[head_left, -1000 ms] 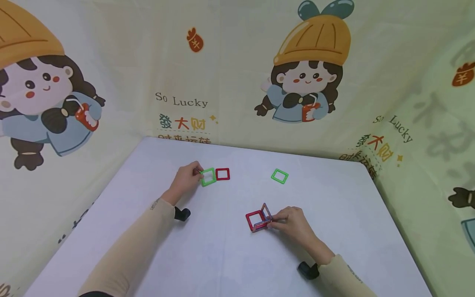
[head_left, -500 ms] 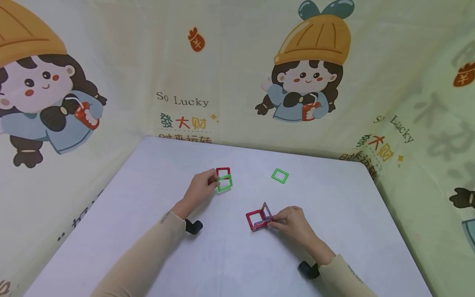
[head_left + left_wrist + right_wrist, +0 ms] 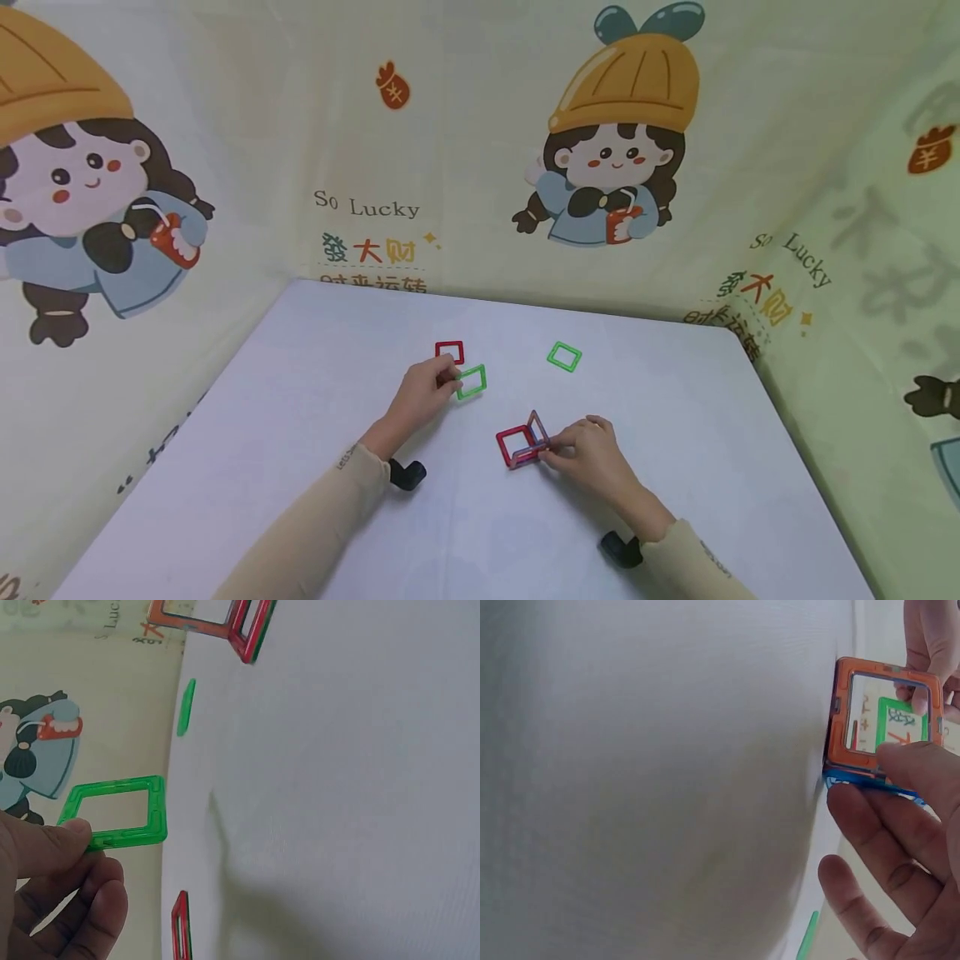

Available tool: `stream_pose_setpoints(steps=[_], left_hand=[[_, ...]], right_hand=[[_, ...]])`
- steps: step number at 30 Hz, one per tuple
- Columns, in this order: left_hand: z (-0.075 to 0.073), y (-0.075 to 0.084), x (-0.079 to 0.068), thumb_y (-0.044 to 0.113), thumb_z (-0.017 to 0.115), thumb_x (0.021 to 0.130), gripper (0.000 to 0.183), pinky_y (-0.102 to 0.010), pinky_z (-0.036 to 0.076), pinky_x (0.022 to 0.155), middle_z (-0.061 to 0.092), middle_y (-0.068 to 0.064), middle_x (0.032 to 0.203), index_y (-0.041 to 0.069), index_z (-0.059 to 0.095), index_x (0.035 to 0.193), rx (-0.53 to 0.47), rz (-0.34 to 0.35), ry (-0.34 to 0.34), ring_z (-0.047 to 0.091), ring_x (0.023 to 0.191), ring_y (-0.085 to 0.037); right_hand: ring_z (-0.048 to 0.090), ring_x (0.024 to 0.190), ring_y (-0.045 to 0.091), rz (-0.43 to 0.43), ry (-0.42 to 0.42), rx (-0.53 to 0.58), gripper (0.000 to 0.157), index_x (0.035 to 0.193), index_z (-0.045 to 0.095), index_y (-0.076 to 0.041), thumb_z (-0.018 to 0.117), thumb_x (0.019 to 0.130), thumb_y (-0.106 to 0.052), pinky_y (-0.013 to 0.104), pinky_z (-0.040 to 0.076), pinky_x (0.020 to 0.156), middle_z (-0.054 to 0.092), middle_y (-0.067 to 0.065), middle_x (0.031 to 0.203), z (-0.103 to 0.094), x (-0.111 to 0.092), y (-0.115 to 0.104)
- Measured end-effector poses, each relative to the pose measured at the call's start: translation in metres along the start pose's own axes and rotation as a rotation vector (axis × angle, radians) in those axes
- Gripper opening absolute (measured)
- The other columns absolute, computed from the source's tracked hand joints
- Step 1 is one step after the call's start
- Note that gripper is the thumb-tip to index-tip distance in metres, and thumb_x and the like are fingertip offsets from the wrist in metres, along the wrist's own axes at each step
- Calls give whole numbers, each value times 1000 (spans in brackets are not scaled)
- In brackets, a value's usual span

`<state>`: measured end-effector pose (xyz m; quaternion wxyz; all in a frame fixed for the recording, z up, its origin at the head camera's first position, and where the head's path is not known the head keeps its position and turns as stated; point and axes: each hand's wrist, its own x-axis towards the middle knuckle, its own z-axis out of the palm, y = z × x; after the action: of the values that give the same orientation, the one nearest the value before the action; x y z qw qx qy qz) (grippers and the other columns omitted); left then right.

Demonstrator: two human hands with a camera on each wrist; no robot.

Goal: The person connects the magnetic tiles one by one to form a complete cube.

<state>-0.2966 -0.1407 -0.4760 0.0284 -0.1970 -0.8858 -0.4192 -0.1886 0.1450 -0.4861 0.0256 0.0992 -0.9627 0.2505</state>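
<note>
My left hand (image 3: pixel 426 393) pinches a green square magnetic tile (image 3: pixel 157 810) by one edge between thumb and fingers, above the table. My right hand (image 3: pixel 596 458) grips a small assembly near the middle. That assembly has a red square tile (image 3: pixel 504 450) flat on the table, with an orange tile (image 3: pixel 844 712) and a blue tile (image 3: pixel 859 779) standing up from it and meeting at a corner. In the right wrist view the thumb lies on the orange tile and the fingers are against the blue one.
A loose red square tile (image 3: pixel 450 342) lies just beyond the left hand. Another green square tile (image 3: pixel 577 363) lies farther back to the right. The white table (image 3: pixel 360 333) ends at a patterned cloth backdrop (image 3: pixel 480 150) behind and at the sides.
The left hand has carried the green tile away from beside the loose red tile, rightward and nearer to the assembly. My right hand and the assembly stay in place.
</note>
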Motion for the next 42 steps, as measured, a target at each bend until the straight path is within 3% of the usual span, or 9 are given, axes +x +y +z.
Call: stream_pose_setpoints(steps=[4,10,15,22,30,42], left_hand=[[9,3,-5,5,76,92,12,-29,53,74,72,4,87,12,67,94,2,25,-1,59,77,-13],[25,8,-13,7,74,94,15,-25,50,69,69,7,87,18,64,90,34,111,-80,56,75,-10],[33,13,-16,6,75,93,18,-24,50,69,67,7,86,18,63,89,47,133,-83,55,74,-9],[37,16,-15,8,75,93,19,-23,49,69,66,9,85,19,62,87,62,131,-95,54,74,-9],[39,18,-14,8,75,93,22,-23,47,66,62,10,80,20,60,84,72,177,-91,52,72,-8],[45,23,-16,3,75,92,23,-22,47,67,64,9,80,17,60,81,60,216,-86,53,72,-8]], right_hand=[[65,93,18,18,-1,-18,12,86,84,-12,89,80,-20,60,33,113,77,-6,80,0,1,-5],[64,91,18,40,3,-25,9,84,83,-12,88,80,-17,61,33,113,75,-7,78,1,0,-9],[63,90,18,46,-4,-30,8,85,83,-12,87,81,-17,61,33,113,74,-8,76,2,2,-10],[64,90,18,58,-18,-31,8,85,83,-11,87,81,-17,61,33,114,74,-8,76,1,2,-12],[65,91,19,57,-17,-25,7,83,83,-12,87,80,-17,61,32,114,74,-8,76,0,5,-12],[66,88,18,12,11,14,3,80,82,-14,85,79,-14,62,32,112,74,-10,73,1,4,-7]])
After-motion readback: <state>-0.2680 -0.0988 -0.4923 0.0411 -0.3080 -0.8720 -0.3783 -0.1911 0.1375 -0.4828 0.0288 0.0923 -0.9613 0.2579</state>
